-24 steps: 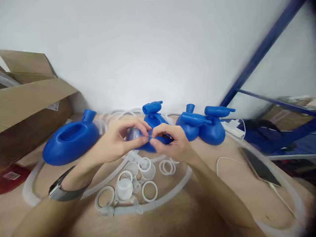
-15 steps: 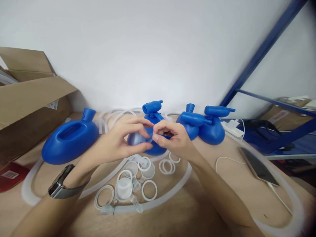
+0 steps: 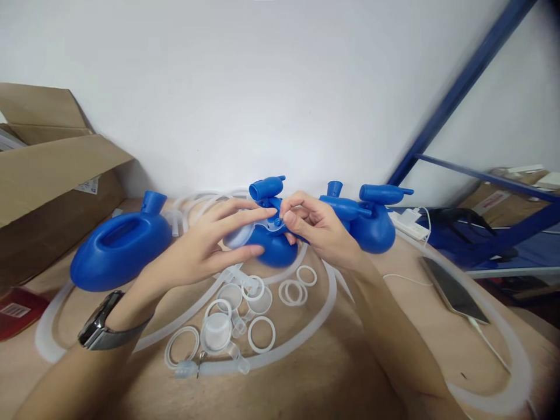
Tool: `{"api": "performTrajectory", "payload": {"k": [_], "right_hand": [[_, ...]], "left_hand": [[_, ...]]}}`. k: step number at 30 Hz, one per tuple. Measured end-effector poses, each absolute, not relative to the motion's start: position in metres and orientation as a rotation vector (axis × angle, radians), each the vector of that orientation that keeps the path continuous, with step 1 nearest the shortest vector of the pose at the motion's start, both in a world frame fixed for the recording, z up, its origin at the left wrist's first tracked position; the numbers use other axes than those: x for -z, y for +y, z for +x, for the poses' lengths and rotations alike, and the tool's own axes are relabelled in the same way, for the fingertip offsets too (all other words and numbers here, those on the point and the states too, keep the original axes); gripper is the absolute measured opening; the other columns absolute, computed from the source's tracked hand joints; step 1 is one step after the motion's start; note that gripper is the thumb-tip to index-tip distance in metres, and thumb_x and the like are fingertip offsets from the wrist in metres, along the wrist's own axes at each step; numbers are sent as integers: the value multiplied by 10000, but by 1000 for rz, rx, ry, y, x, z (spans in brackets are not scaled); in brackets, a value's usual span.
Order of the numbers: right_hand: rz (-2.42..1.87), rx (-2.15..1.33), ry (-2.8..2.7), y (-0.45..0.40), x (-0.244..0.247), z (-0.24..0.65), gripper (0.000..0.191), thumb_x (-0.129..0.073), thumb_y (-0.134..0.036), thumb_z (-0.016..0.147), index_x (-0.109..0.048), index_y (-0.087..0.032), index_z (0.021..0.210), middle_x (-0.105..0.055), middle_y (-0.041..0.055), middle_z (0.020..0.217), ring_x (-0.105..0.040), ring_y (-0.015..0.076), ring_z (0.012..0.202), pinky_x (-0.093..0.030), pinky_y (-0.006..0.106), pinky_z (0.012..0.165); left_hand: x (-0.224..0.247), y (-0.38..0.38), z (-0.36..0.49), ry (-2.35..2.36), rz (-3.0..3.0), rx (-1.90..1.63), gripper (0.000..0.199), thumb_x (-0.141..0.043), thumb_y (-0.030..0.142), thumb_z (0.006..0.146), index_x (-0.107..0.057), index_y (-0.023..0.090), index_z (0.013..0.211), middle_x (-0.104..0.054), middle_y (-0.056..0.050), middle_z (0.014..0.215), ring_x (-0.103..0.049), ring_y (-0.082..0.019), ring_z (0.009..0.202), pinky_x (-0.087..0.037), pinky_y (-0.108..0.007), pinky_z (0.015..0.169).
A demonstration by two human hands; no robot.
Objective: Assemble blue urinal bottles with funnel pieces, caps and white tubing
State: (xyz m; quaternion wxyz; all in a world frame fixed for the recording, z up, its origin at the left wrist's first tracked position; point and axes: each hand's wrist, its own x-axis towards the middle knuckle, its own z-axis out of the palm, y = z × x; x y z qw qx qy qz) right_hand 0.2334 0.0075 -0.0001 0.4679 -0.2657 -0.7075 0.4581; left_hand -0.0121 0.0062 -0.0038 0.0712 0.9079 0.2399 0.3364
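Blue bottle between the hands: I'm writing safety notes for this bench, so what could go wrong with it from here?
The left hand has its fingers spread, not wrapped around the blue bottle, so a push from the right hand might tip it. Loose white rings lie just nearer the wearer; a slipping bottle could scatter them.

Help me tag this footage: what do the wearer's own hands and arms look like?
Left hand and right hand are ungloved, with no rings visible. The left wrist has a watch with a glossy dark face and grey strap. No sleeves show.
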Motion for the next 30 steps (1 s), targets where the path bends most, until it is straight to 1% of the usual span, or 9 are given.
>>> {"api": "performTrajectory", "payload": {"k": [6, 12, 15, 18, 20, 22, 24, 27, 30], "right_hand": [[-676, -1076, -1765, 10, 5, 232, 405, -703, -627, 934, -602, -235, 962, -543, -66, 643, -528, 100, 576, -402, 216, 526], [-787, -758, -1841, 12, 14, 227, 203, -639, -418, 1014, -694, -223, 1020, -630, -25, 774, -586, 126, 700, -463, 258, 667], [-817, -603, -1887, 12, 17, 226, 209, -582, -359, 1045, -727, -213, 1016, -692, -3, 851, -622, 143, 764, -479, 279, 737], [-834, -597, -1935, 13, 15, 229, 273, -533, -389, 1076, -742, -215, 1084, -716, 8, 877, -650, 155, 781, -502, 295, 773], [-838, -642, -1962, 13, 12, 233, 346, -497, -447, 1092, -713, -234, 1258, -737, 31, 963, -683, 177, 849, -533, 320, 814], [-852, -658, -1983, 15, 10, 237, 446, -544, -504, 1066, -621, -264, 1435, -740, 71, 1146, -701, 226, 1014, -562, 378, 903], [-880, -682, -2001, 17, 10, 239, 594, -664, -529, 997, -539, -295, 1528, -693, 105, 1329, -664, 279, 1196, -561, 449, 1005], [-891, -909, -1975, 21, 13, 241, 759, -784, -538, 904, -483, -317, 1565, -645, 113, 1418, -641, 295, 1281, -583, 472, 1035], [-814, -1264, -1870, 23, 16, 242, 751, -843, -533, 846, -531, -297, 1488, -663, 101, 1378, -689, 265, 1225, -629, 414, 972]], "left_hand": [[2, 10, -13, 716, 2748, -985, 524, -650, 392, 1030, -542, 347, 1541, -643, -63, 1409, -630, -234, 1260, -503, -359, 1094], [3, 13, -10, 814, 2639, -1028, 600, -683, 478, 993, -545, 294, 1547, -672, -83, 1444, -658, -255, 1245, -527, -373, 1071], [4, 13, -9, 828, 2611, -1035, 606, -700, 513, 973, -577, 276, 1517, -698, -82, 1419, -683, -251, 1196, -540, -380, 1056], [2, 12, -9, 840, 2627, -1052, 581, -703, 532, 967, -613, 272, 1479, -705, -77, 1415, -680, -253, 1216, -525, -392, 1088], [1, 12, -10, 884, 2609, -1086, 552, -691, 530, 976, -633, 267, 1457, -709, -76, 1410, -686, -253, 1208, -530, -387, 1081], [1, 13, -11, 969, 2535, -1160, 549, -659, 534, 994, -632, 248, 1462, -720, -86, 1385, -699, -254, 1172, -545, -385, 1054], [2, 17, -13, 1053, 2414, -1242, 580, -611, 552, 1016, -600, 232, 1500, -727, -97, 1357, -700, -264, 1158, -563, -394, 1021], [4, 22, -16, 1086, 2267, -1269, 611, -546, 571, 1039, -555, 229, 1545, -718, -102, 1349, -671, -296, 1221, -569, -427, 1025], [3, 24, -19, 1014, 2289, -1244, 596, -543, 554, 1042, -552, 242, 1550, -690, -109, 1387, -636, -301, 1281, -531, -449, 1096]]}}
